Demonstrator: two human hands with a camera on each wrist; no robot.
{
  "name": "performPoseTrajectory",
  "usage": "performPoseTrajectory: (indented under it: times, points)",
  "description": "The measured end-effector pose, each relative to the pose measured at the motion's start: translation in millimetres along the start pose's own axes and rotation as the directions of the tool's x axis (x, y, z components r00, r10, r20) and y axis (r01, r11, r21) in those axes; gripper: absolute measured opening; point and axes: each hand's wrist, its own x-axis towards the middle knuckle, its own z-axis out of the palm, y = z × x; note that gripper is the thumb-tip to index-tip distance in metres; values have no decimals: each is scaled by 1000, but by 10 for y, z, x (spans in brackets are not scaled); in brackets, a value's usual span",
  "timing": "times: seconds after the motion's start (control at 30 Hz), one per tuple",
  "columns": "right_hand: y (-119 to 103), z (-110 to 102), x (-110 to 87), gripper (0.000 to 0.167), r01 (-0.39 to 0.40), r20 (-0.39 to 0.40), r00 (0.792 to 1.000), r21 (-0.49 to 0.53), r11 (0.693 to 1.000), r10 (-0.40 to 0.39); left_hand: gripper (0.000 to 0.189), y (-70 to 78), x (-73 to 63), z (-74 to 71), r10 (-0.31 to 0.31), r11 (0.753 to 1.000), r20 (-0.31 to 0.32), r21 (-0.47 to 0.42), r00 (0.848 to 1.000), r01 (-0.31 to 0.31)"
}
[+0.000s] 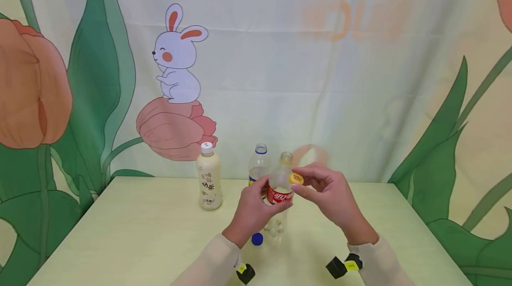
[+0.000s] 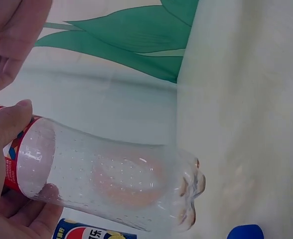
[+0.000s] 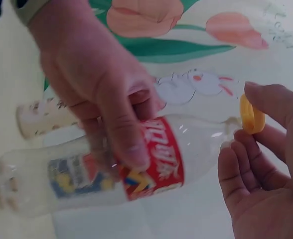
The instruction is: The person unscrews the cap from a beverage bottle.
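My left hand (image 1: pixel 253 209) grips a clear plastic bottle (image 1: pixel 278 174) around its red label (image 2: pixel 12 164). The bottle's mouth is bare, with a yellow ring on the neck. Between thumb and fingers, my right hand (image 1: pixel 336 197) pinches a yellow bottle cap (image 3: pixel 253 115). That cap is beside the bottle's upper part in the head view and near the mouth in the right wrist view. Whether the bottle's base touches the table cannot be told. Just behind stands a second clear bottle (image 1: pixel 259 161) with a blue label, a blue neck ring and no cap.
A cream-coloured milk tea bottle (image 1: pixel 209 183) with a white cap stands to the left on the pale table (image 1: pixel 140 232). A blue cap (image 1: pixel 257 239) lies on the table by my left wrist. Behind the table hangs a printed cloth (image 1: pixel 256 54) with a rabbit and tulips.
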Motion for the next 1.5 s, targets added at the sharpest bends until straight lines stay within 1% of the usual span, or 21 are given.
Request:
performPoseTrajectory:
  times: [0.13, 0.27, 0.43, 0.53, 0.6, 0.73, 0.87, 1.0, 1.13, 1.23, 1.33, 1.5]
  points:
    - [201, -43, -121, 35, -3, 30, 1000, -5, 1000, 3, 60, -19, 84, 64, 21, 1000, -2, 15, 1000, -21]
    - [425, -79, -227, 32, -29, 97, 995, -31, 999, 32, 59, -30, 170, 159, 30, 999, -10, 37, 1000, -30]
    - [718, -89, -331, 29, -76, 183, 979, -67, 995, 87, 62, -60, 286, 294, 22, 999, -21, 34, 1000, -21]
    - [891, -88, -378, 29, -105, 216, 968, -102, 989, 125, 62, -93, 357, 372, 15, 999, -29, 32, 999, -14]
    - [1014, -87, -405, 29, -133, 230, 959, -143, 981, 164, 63, -100, 394, 414, 3, 1000, -32, 31, 999, -2]
    - [1281, -84, -453, 27, -148, 248, 948, -213, 966, 200, 63, -112, 458, 492, -16, 999, -49, 29, 999, 18]
    - [1481, -77, -482, 26, -161, 258, 940, -247, 955, 225, 64, -135, 524, 562, -32, 999, -56, 14, 998, 33]
    - [1595, -60, -486, 27, -154, 277, 934, -264, 952, 227, 66, -167, 584, 608, -37, 999, -59, 18, 998, 38]
    - [1634, -49, -476, 26, -140, 280, 932, -308, 941, 231, 67, -240, 633, 662, -13, 998, -65, 62, 998, 17]
    - [1642, -38, -456, 26, -127, 281, 930, -358, 925, 236, 68, -298, 651, 693, -14, 997, -58, 79, 998, 19]
    - [1652, -21, -431, 27, -121, 288, 924, -401, 908, 251, 68, -336, 657, 709, -24, 997, -61, 76, 998, 29]
    - [1655, -1, -402, 28, -149, 287, 912, -435, 888, 293, 67, -362, 671, 717, -24, 997, -53, 68, 998, 28]
